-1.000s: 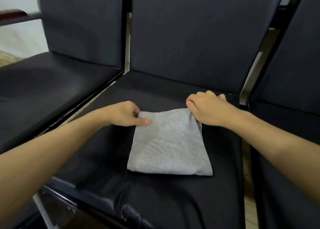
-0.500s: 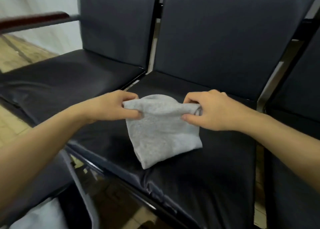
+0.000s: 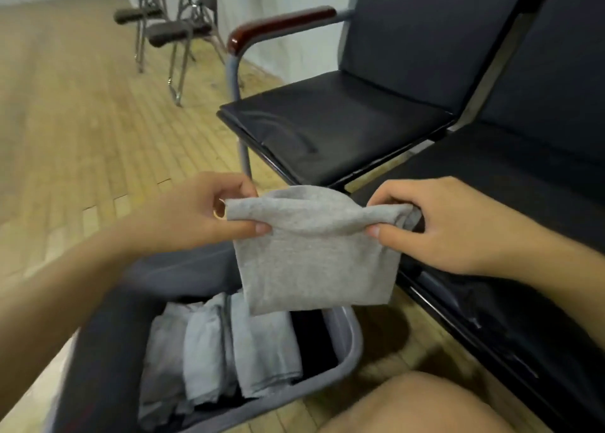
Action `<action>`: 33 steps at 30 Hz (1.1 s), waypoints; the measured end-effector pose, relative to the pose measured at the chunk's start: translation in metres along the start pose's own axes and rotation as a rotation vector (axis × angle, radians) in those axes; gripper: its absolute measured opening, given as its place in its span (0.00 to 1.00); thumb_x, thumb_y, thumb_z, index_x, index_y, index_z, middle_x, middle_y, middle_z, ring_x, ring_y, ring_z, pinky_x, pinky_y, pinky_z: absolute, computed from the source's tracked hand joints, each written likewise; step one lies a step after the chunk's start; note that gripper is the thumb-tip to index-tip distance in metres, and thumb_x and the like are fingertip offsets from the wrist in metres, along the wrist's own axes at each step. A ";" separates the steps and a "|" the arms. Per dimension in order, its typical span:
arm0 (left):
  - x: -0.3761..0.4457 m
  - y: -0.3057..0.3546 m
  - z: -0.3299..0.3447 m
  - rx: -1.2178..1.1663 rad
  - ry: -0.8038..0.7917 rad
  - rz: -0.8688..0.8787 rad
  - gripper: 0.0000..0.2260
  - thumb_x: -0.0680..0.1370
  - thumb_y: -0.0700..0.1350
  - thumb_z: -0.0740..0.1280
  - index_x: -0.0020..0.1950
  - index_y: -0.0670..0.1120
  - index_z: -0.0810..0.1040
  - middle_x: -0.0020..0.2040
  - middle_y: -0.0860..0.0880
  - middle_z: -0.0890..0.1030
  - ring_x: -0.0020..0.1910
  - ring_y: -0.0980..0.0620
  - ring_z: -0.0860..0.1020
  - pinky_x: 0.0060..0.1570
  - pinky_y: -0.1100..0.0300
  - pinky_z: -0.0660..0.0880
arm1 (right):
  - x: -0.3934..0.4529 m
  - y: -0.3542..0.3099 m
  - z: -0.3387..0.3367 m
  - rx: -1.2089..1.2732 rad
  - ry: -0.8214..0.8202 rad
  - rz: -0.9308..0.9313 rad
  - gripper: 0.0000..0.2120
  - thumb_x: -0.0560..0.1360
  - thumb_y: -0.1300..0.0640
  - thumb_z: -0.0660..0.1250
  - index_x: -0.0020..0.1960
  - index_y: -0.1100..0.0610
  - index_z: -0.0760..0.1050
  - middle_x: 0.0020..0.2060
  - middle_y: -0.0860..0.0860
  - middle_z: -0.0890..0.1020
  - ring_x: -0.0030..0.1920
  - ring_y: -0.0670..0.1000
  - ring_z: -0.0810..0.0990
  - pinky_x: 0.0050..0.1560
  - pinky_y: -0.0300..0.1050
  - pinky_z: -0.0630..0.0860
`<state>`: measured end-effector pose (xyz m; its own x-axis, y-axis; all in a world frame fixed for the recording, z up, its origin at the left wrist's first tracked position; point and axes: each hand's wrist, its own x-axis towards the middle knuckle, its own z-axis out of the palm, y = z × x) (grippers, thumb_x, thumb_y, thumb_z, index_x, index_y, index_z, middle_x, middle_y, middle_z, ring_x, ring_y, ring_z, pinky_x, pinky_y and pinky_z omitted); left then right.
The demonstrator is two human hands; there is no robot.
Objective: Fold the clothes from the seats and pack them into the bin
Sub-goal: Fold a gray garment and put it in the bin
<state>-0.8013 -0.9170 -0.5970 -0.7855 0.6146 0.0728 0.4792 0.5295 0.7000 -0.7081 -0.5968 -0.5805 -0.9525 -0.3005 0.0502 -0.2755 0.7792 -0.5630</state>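
A folded grey garment (image 3: 316, 259) hangs in the air above the bin. My left hand (image 3: 196, 216) pinches its upper left corner and my right hand (image 3: 455, 226) pinches its upper right corner. Below it stands a dark grey fabric bin (image 3: 347, 344) on the floor. Inside the bin several folded light grey clothes (image 3: 229, 344) stand side by side on edge, with a dark gap at their right.
Black padded seats (image 3: 330, 124) stand in a row at the right, the near one (image 3: 510, 177) just behind the garment. A red-brown armrest (image 3: 278, 23) ends the row. Two folding chairs (image 3: 170, 29) stand far back on the wooden floor. My knee (image 3: 412, 406) shows at the bottom.
Both hands lifted the folded grey garment off the seat and carried it left, over the bin. The view swung left and down, bringing the bin and floor into sight.
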 end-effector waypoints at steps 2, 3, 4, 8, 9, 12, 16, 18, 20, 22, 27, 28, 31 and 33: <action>-0.031 -0.017 -0.007 0.007 0.005 -0.049 0.15 0.72 0.60 0.78 0.43 0.50 0.81 0.39 0.54 0.83 0.38 0.55 0.79 0.39 0.59 0.74 | 0.010 -0.011 0.028 0.023 -0.110 -0.026 0.03 0.78 0.44 0.71 0.51 0.38 0.78 0.45 0.35 0.81 0.43 0.37 0.81 0.37 0.37 0.75; -0.045 -0.025 -0.009 0.014 -0.004 -0.065 0.13 0.73 0.58 0.78 0.44 0.50 0.81 0.40 0.53 0.83 0.39 0.56 0.80 0.40 0.61 0.74 | 0.015 -0.016 0.041 0.033 -0.166 -0.042 0.04 0.78 0.44 0.71 0.52 0.38 0.77 0.46 0.34 0.81 0.44 0.37 0.81 0.37 0.38 0.76; -0.060 -0.034 -0.012 0.013 -0.015 -0.089 0.12 0.74 0.56 0.78 0.44 0.50 0.82 0.41 0.53 0.84 0.41 0.54 0.81 0.41 0.60 0.76 | 0.020 -0.021 0.054 0.047 -0.216 -0.065 0.04 0.79 0.44 0.71 0.52 0.37 0.77 0.47 0.34 0.81 0.45 0.37 0.81 0.38 0.38 0.76; -0.110 -0.073 -0.016 -0.066 -0.040 -0.240 0.10 0.75 0.55 0.78 0.46 0.51 0.82 0.44 0.49 0.85 0.44 0.48 0.84 0.46 0.47 0.80 | 0.038 -0.040 0.104 0.078 -0.329 -0.162 0.04 0.80 0.44 0.70 0.51 0.36 0.75 0.45 0.36 0.81 0.43 0.40 0.81 0.40 0.37 0.76; -0.120 -0.082 -0.016 -0.086 -0.039 -0.267 0.10 0.76 0.56 0.77 0.46 0.51 0.82 0.44 0.49 0.85 0.43 0.47 0.83 0.45 0.48 0.81 | 0.043 -0.042 0.117 0.077 -0.352 -0.179 0.03 0.80 0.44 0.70 0.52 0.37 0.76 0.44 0.36 0.82 0.43 0.41 0.81 0.40 0.39 0.76; -0.147 -0.107 -0.011 -0.112 -0.035 -0.339 0.08 0.76 0.53 0.76 0.46 0.49 0.82 0.43 0.49 0.84 0.42 0.48 0.83 0.43 0.53 0.81 | 0.061 -0.046 0.152 0.083 -0.433 -0.183 0.04 0.80 0.42 0.69 0.54 0.38 0.76 0.45 0.39 0.82 0.43 0.42 0.81 0.41 0.42 0.78; -0.174 -0.132 -0.005 -0.082 -0.076 -0.431 0.08 0.77 0.49 0.75 0.48 0.47 0.81 0.44 0.51 0.85 0.44 0.48 0.84 0.46 0.52 0.83 | 0.083 -0.048 0.188 0.113 -0.511 -0.175 0.05 0.79 0.42 0.70 0.53 0.36 0.75 0.46 0.38 0.82 0.45 0.41 0.81 0.45 0.45 0.80; -0.179 -0.139 -0.001 -0.086 -0.075 -0.448 0.10 0.76 0.52 0.74 0.49 0.46 0.81 0.44 0.53 0.85 0.45 0.50 0.84 0.46 0.56 0.83 | 0.090 -0.047 0.198 0.111 -0.534 -0.154 0.08 0.78 0.41 0.70 0.55 0.35 0.73 0.48 0.37 0.81 0.47 0.41 0.81 0.49 0.46 0.81; -0.179 -0.142 0.005 -0.092 -0.057 -0.440 0.11 0.75 0.54 0.73 0.49 0.47 0.81 0.43 0.55 0.85 0.44 0.51 0.84 0.44 0.60 0.82 | 0.094 -0.043 0.204 0.084 -0.537 -0.114 0.12 0.77 0.42 0.71 0.58 0.36 0.71 0.51 0.36 0.79 0.49 0.41 0.79 0.52 0.44 0.81; -0.172 -0.144 0.012 -0.060 -0.025 -0.435 0.11 0.76 0.56 0.73 0.47 0.50 0.80 0.41 0.55 0.84 0.39 0.50 0.83 0.39 0.59 0.80 | 0.096 -0.040 0.206 0.055 -0.497 -0.075 0.08 0.77 0.45 0.71 0.54 0.41 0.75 0.49 0.38 0.79 0.48 0.41 0.79 0.50 0.45 0.80; -0.140 -0.133 0.027 0.069 0.150 -0.431 0.14 0.76 0.62 0.71 0.41 0.52 0.78 0.34 0.53 0.81 0.31 0.53 0.77 0.31 0.64 0.71 | 0.091 -0.040 0.201 0.057 -0.356 0.069 0.08 0.77 0.47 0.69 0.43 0.42 0.71 0.38 0.43 0.78 0.37 0.42 0.77 0.34 0.38 0.71; -0.133 -0.128 0.030 0.087 0.178 -0.437 0.15 0.76 0.61 0.72 0.40 0.51 0.78 0.33 0.52 0.80 0.30 0.54 0.76 0.30 0.64 0.70 | 0.090 -0.041 0.199 0.074 -0.338 0.103 0.07 0.77 0.46 0.69 0.44 0.42 0.71 0.38 0.44 0.79 0.37 0.42 0.77 0.33 0.37 0.71; -0.115 -0.111 0.039 0.092 0.250 -0.414 0.16 0.77 0.61 0.72 0.38 0.51 0.76 0.32 0.51 0.79 0.29 0.55 0.75 0.29 0.61 0.68 | 0.091 -0.046 0.191 0.151 -0.293 0.218 0.08 0.78 0.41 0.68 0.49 0.44 0.72 0.40 0.45 0.81 0.39 0.43 0.80 0.35 0.38 0.71; -0.103 -0.095 0.048 0.069 0.255 -0.396 0.15 0.77 0.60 0.71 0.38 0.51 0.76 0.31 0.51 0.78 0.29 0.55 0.74 0.29 0.61 0.68 | 0.094 -0.051 0.188 0.210 -0.277 0.261 0.10 0.78 0.40 0.68 0.51 0.45 0.73 0.40 0.45 0.81 0.39 0.43 0.80 0.36 0.39 0.71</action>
<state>-0.7473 -1.0027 -0.7050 -0.9799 0.1991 -0.0120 0.1417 0.7370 0.6609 -0.7589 -0.7681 -0.7020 -0.9080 -0.2670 -0.3228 0.0292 0.7283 -0.6846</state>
